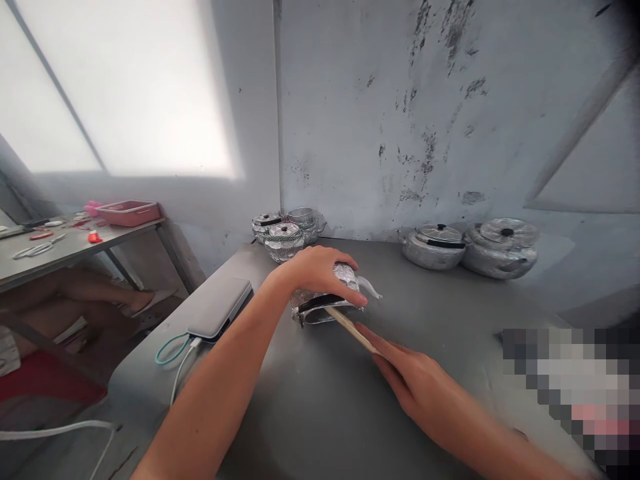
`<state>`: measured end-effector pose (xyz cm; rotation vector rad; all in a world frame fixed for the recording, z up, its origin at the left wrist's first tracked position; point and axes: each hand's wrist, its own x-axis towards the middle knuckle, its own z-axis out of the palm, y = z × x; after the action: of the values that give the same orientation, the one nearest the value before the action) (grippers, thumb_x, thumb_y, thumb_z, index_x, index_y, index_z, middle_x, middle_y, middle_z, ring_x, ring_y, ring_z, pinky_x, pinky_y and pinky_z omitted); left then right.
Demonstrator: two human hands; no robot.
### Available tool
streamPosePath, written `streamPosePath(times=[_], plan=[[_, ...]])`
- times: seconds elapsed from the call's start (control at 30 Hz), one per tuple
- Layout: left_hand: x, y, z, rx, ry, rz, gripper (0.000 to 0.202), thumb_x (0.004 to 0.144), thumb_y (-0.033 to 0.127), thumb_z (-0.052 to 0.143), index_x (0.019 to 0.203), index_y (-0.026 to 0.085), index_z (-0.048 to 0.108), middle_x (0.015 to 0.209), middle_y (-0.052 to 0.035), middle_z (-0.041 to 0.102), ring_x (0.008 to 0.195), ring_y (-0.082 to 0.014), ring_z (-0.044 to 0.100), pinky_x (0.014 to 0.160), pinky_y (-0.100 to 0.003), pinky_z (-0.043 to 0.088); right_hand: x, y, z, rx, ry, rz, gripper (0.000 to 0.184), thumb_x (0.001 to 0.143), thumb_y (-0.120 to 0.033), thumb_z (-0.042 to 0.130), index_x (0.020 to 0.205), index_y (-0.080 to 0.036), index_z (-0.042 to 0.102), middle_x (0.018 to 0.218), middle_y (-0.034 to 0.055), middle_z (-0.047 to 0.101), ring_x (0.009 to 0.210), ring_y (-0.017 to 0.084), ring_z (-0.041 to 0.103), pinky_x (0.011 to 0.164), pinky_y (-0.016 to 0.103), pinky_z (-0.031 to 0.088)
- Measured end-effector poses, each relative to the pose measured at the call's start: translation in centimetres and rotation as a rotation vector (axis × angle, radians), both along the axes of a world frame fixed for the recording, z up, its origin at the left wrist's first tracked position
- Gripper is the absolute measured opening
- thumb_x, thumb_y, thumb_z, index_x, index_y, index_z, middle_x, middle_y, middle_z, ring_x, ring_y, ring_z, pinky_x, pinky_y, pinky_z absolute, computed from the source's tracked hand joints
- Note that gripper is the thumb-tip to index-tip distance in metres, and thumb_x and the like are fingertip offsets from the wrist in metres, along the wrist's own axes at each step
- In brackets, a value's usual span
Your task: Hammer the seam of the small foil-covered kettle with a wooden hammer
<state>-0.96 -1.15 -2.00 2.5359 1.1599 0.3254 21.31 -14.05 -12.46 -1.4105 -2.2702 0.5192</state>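
Observation:
A small silver kettle (pixel 346 272) with a spout and a black handle (pixel 325 302) lies tipped on the grey table, its open mouth facing me. My left hand (pixel 316 272) is closed over the kettle's body from above, thumb along the right side. Between the fingers of my right hand (pixel 413 377) is a pale wooden stick (pixel 354 330). The stick's far end reaches the kettle's mouth, beside the black handle; whether the tip is inside or at the rim cannot be told.
Several silver pots (pixel 284 241) stand at the back left, and two lidded ones (pixel 433 247) at the back right by the wall. A grey power bank (pixel 220 310) with cables lies left of my arm. Another table holds a pink basket (pixel 131 213); a person's leg shows below.

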Motion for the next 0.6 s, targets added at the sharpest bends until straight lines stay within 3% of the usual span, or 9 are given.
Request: streamPosePath(times=[0.27,0.6], plan=[[-0.04,0.03,0.06,-0.007,-0.002,-0.001,0.081,0.060,0.081,0.070,0.128,0.038,0.064,0.133,0.0027,0.065,0.120,-0.0302,0.059,0.101,-0.037,0.047,0.17,-0.20,0.04,0.024,0.003,-0.015,0.052,0.104,-0.029,0.035,0.155,-0.036,0.039,0.111,0.0041,0.075,0.095,0.025,0.074,0.084,0.039,0.059],[0.07,-0.09,0.14,-0.007,0.019,0.003,0.082,0.062,0.082,0.068,0.130,0.038,0.063,0.136,0.0026,0.063,0.122,-0.0295,0.059,0.103,-0.036,0.046,0.10,-0.50,-0.39,0.081,0.014,-0.015,0.051,0.102,-0.027,0.038,0.150,-0.039,0.047,0.094,0.0024,0.077,0.088,0.028,0.077,0.079,0.042,0.061]])
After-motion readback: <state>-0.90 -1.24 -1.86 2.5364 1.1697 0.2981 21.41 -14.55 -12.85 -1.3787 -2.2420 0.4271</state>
